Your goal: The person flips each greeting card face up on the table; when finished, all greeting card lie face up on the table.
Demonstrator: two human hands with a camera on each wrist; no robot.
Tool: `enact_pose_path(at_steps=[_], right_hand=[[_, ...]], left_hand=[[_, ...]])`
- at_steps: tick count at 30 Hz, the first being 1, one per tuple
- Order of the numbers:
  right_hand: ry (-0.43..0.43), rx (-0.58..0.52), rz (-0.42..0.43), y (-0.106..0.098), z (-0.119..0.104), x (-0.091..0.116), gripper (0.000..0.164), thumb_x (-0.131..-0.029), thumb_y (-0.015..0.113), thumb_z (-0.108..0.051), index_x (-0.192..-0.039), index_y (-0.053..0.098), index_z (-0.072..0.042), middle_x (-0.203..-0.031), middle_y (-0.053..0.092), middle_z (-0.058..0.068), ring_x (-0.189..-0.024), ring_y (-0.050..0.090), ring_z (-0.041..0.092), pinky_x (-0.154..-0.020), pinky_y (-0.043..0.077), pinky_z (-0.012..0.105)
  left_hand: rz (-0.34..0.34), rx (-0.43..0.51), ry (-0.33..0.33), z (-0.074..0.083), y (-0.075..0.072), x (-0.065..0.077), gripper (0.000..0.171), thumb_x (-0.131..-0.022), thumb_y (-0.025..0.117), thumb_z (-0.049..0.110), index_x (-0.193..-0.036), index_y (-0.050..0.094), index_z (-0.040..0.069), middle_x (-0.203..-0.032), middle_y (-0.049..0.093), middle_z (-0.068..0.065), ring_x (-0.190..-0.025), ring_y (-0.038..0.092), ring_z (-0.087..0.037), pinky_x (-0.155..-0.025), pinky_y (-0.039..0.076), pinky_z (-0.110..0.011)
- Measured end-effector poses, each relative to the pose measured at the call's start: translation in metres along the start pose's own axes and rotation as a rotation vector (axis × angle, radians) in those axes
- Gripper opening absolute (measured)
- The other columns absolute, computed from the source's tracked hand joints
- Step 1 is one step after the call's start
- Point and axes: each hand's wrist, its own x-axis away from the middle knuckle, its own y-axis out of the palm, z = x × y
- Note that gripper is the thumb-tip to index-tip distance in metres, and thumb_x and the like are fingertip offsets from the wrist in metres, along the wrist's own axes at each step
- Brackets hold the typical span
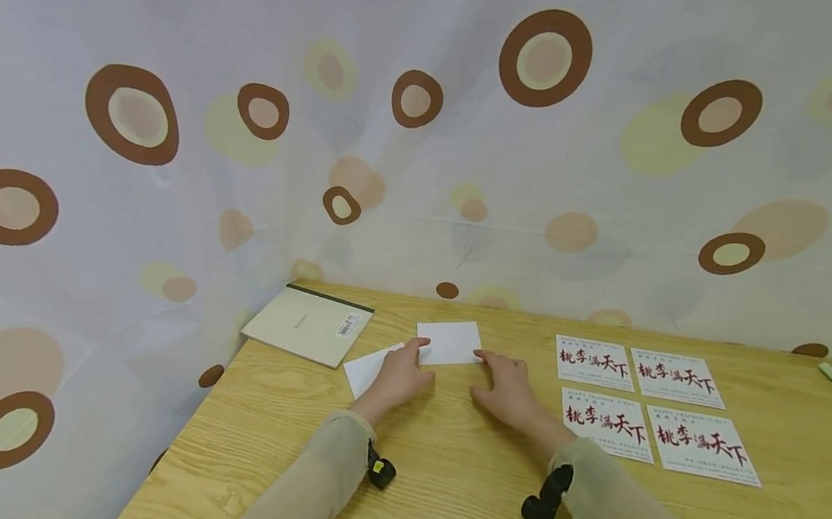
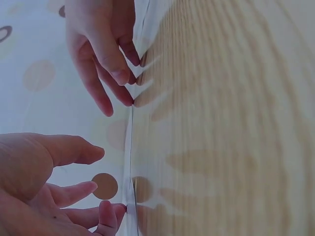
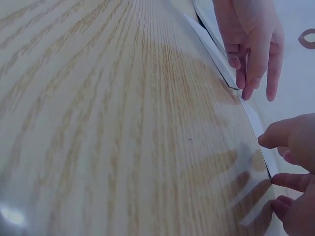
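White card [image 1: 451, 341] on far middle of table [image 1: 442, 454], between left hand [image 1: 401, 372] and right hand [image 1: 509, 390]; fingers spread, fingertips at its edges. Four printed cards [image 1: 596, 363] already in two rows, right; second white card [image 1: 364, 369], left, seemingly unaligned yet.

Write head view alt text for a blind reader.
A person's left hand and right hand are at opposite edges of a white card on a wooden table. Another white card and a notebook lie left, four printed cards right.
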Motion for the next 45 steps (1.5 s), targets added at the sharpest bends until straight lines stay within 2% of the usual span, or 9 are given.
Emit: enact_pose_path(at_steps=[11,20,22,25,27,30,37,45], right_hand=[[0.047,-0.086,-0.005,-0.0048,-0.0043,0.0015,0.056,-0.086,0.064,-0.007,-0.140,0.050,0.002,-0.136,0.054,0.029,-0.129,0.044,0.047,-0.111,0.033,0.061],[0.022,-0.134,0.043,-0.0052,-0.0020,0.0038,0.054,-0.086,0.064,-0.002,-0.138,0.052,0.002,-0.129,0.056,0.030,-0.121,0.051,0.044,-0.106,0.041,0.058],[0.018,-0.146,0.055,-0.0055,-0.0021,0.0047,0.053,-0.086,0.064,-0.001,-0.138,0.052,0.002,-0.129,0.056,0.029,-0.120,0.052,0.044,-0.104,0.042,0.058],[0.015,-0.159,0.067,-0.0055,-0.0020,0.0056,0.052,-0.088,0.063,0.000,-0.138,0.052,0.002,-0.129,0.056,0.029,-0.119,0.053,0.044,-0.102,0.045,0.057],[0.022,-0.171,0.074,-0.0059,-0.0018,0.0065,0.052,-0.088,0.063,0.000,-0.138,0.052,0.002,-0.128,0.056,0.029,-0.120,0.053,0.043,-0.102,0.045,0.056],[0.024,-0.182,0.086,-0.0067,-0.0015,0.0075,0.051,-0.089,0.062,0.001,-0.138,0.052,0.001,-0.128,0.056,0.028,-0.121,0.053,0.042,-0.102,0.046,0.055],[0.023,-0.211,0.118,-0.0079,-0.0006,0.0066,0.051,-0.087,0.062,0.003,-0.137,0.054,0.000,-0.128,0.056,0.028,-0.121,0.056,0.041,-0.102,0.048,0.052],[0.045,-0.297,0.183,-0.0058,0.0019,0.0060,0.050,-0.085,0.056,0.010,-0.134,0.057,0.000,-0.126,0.059,0.025,-0.120,0.059,0.040,-0.100,0.052,0.048]], left_hand=[[0.014,0.040,0.001,0.0027,0.0022,0.0005,0.059,-0.088,0.067,0.008,-0.143,0.047,0.003,-0.135,0.058,-0.026,-0.126,0.053,-0.042,-0.104,0.045,-0.051],[0.015,0.075,0.034,0.0042,0.0005,0.0028,0.058,-0.089,0.068,0.006,-0.143,0.047,0.002,-0.136,0.055,-0.025,-0.130,0.052,-0.037,-0.108,0.044,-0.049],[0.020,0.073,0.043,0.0044,0.0004,0.0031,0.057,-0.089,0.068,0.006,-0.142,0.048,0.001,-0.131,0.058,-0.024,-0.124,0.054,-0.035,-0.105,0.046,-0.048],[0.023,0.058,0.053,0.0036,0.0007,0.0031,0.056,-0.089,0.068,0.005,-0.141,0.049,0.000,-0.114,0.061,-0.021,-0.102,0.057,-0.028,-0.089,0.048,-0.042],[0.024,0.045,0.060,0.0031,0.0010,0.0032,0.055,-0.089,0.068,0.005,-0.141,0.049,-0.001,-0.104,0.060,-0.019,-0.088,0.051,-0.022,-0.079,0.044,-0.036],[0.029,0.043,0.068,0.0037,0.0005,0.0039,0.054,-0.088,0.067,0.003,-0.140,0.050,-0.001,-0.097,0.057,-0.018,-0.078,0.043,-0.019,-0.072,0.039,-0.033],[0.055,0.073,0.053,0.0071,-0.0009,0.0052,0.053,-0.088,0.065,0.002,-0.139,0.051,0.000,-0.118,0.059,-0.020,-0.092,0.052,-0.022,-0.083,0.048,-0.040],[0.083,0.109,0.022,0.0057,0.0002,0.0049,0.051,-0.088,0.066,-0.001,-0.137,0.054,0.003,-0.127,0.058,-0.022,-0.107,0.059,-0.029,-0.093,0.052,-0.044]])
